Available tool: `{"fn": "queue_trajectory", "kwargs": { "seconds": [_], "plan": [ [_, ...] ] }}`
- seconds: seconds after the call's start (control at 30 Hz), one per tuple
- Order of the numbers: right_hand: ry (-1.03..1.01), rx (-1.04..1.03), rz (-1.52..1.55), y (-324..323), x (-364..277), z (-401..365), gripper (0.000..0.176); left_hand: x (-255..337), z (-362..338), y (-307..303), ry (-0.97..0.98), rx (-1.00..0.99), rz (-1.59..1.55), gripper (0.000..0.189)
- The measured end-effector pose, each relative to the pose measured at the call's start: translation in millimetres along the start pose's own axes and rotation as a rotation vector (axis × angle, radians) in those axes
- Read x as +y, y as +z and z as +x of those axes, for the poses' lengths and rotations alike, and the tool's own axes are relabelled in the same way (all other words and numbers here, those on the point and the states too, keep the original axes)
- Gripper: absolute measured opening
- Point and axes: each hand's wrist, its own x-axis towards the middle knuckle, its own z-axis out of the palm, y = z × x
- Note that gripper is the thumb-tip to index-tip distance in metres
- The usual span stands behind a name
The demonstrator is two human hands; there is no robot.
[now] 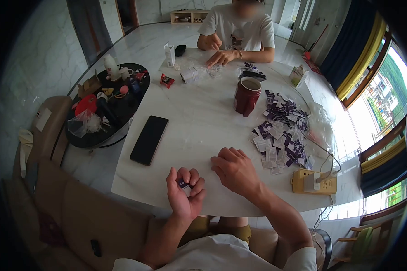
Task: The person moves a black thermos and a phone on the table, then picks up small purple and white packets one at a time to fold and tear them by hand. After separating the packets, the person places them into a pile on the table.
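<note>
My left hand (185,194) is palm up at the table's near edge, its fingers curled round a small purple-and-white packet (183,184). To its right, my right hand (235,171) is over the tabletop with bent fingers pressed together; whether anything is between them is hidden. A heap of small purple and white packets (280,131) lies spread to the right. Behind my right hand stands a dark red mug-like container (247,96), open at the top. A black phone (149,140) lies flat to the left of my hands.
A yellow power strip (314,182) with a white plug and cables sits at the right edge. Across the table (190,122), a person (239,36) works with both hands near clear plastic. A red wrapper (166,81) and white box (169,54) lie far left. A cluttered black side table (105,108) stands left.
</note>
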Motion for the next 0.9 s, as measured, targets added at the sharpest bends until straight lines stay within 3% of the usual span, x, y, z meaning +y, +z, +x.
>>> {"fn": "queue_trajectory", "kwargs": {
  "seconds": [0.27, 0.47, 0.57, 0.7, 0.8, 0.9],
  "plan": [
    [-0.221, -0.119, -0.258, 9, -8, 21, 0.008, 4, 0, -7, -0.076, -0.066, -0.029, 0.045],
    [-0.620, -0.036, -0.299, 6, -5, 79, 0.007, 6, -1, -4, -0.150, -0.081, -0.064, 0.043],
    [-0.648, -0.080, -0.378, 18, 15, 102, 0.018, 7, -1, -5, -0.178, -0.130, -0.074, 0.042],
    [-0.589, 0.053, -0.358, 24, 17, 80, 0.035, 7, 0, -7, -0.201, -0.155, -0.061, 0.041],
    [-0.396, 0.172, -0.285, -2, 9, 51, 0.035, 7, 1, -5, -0.228, -0.159, -0.040, 0.041],
    [-0.069, 0.284, -0.273, -41, 33, 27, 0.022, 5, 2, -3, -0.246, -0.159, -0.017, 0.040]
  ]
}}
